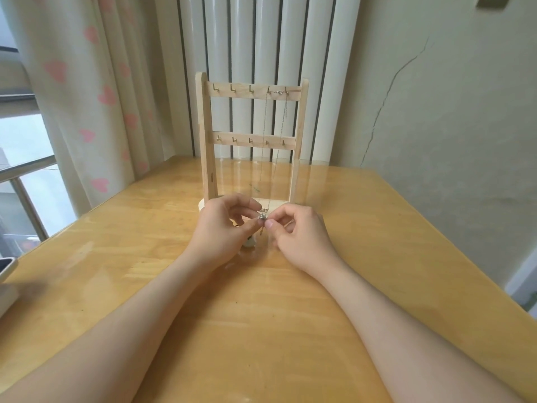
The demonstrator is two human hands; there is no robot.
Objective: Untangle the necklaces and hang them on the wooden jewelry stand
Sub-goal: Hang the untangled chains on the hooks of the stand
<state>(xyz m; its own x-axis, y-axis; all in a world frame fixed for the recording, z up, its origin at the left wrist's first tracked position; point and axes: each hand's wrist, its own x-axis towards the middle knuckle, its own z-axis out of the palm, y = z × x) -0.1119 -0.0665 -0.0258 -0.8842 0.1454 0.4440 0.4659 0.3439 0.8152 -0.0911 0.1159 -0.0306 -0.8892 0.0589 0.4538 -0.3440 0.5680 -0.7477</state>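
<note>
A wooden jewelry stand [207, 135] with two rows of small hooks stands upright at the far middle of the table. A thin silver necklace [266, 123] hangs from the top row's right hooks, its chain running down to a small silver pendant [262, 217]. My left hand [223, 228] and my right hand [296, 228] meet just in front of the stand's base, and both pinch that pendant between fingertips. Under my left hand a dark cord and a pale bead [250, 242] lie on the table, mostly hidden.
The wooden table [116, 257] has a glossy top. A curtain with pink hearts [96, 97] and a window hang at the left, a white radiator [261, 39] stands behind the stand, and a pale object [7, 274] sits at the table's left edge.
</note>
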